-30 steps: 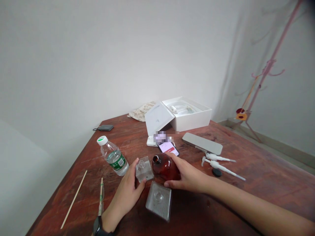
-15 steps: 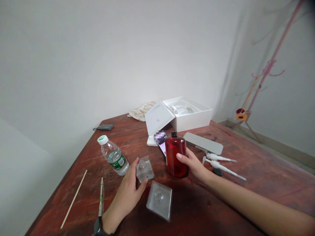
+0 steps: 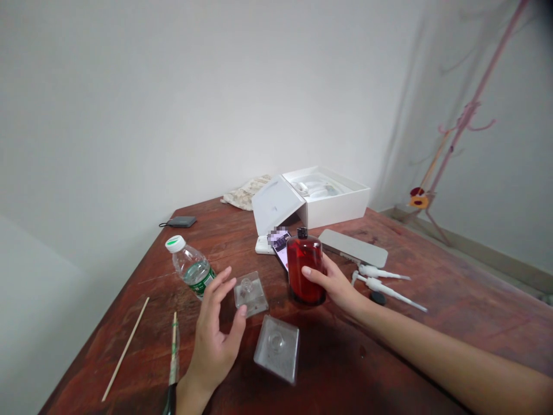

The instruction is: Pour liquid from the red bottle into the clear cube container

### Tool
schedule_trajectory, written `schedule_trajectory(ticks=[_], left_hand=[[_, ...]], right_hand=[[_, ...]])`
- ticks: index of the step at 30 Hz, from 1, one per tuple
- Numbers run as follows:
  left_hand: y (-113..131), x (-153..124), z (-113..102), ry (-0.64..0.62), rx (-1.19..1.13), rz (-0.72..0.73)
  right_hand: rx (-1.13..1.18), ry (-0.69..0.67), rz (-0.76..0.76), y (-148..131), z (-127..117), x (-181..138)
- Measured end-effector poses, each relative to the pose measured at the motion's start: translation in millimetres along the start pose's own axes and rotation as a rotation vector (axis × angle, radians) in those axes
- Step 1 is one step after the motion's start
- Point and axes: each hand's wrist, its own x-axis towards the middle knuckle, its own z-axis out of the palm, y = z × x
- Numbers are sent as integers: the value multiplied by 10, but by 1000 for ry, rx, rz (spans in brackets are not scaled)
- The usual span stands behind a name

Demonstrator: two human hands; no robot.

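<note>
My right hand (image 3: 334, 282) is wrapped around an amber-red bottle (image 3: 303, 268) with a black screw neck, which stands upright on the table. With thumb and fingers apart, my left hand (image 3: 217, 328) is raised beside a clear square plastic piece (image 3: 251, 294) and holds nothing. A second clear square piece (image 3: 277, 350) lies nearer to me, between my arms. Partly behind my left fingers stands a water bottle (image 3: 192, 266) with a white cap and green label.
Two white pump heads (image 3: 391, 290) and a black cap (image 3: 378, 297) lie right of the amber bottle, near a grey-white slab (image 3: 354, 246). Behind are a phone (image 3: 281, 248) and an open white box (image 3: 337, 210). Wooden sticks (image 3: 126, 349) lie at left on the brown table (image 3: 142, 369).
My left hand has let go of the farther clear square piece and lifted, its fingers spreading. My right hand stays on the amber bottle. The whole view has shifted slightly.
</note>
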Motion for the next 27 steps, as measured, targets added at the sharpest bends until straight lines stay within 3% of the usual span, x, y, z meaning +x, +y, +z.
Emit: schedule_trajectory(ticks=[3,7,9,13,22,27], left_hand=[[41,-41,-56,-110,-140,35],[53,-110,-28,-461,-242,30],[49,-115,-20,-565,-238,41],[44,-74,-58,-569,-226,24],[100,-81,55,-635,-273,-45],[53,-166,67,-578,-311,-57]], right_hand=[[-55,-18,-30,1,5,-4],[-131,-31,-101,-19,20,-39],[-211,-30,-177,-29,19,-70],[-342,-77,-289,11,-9,-145],[-310,-225,-273,210,-49,-266],[-316,-174,-232,402,-88,-273]])
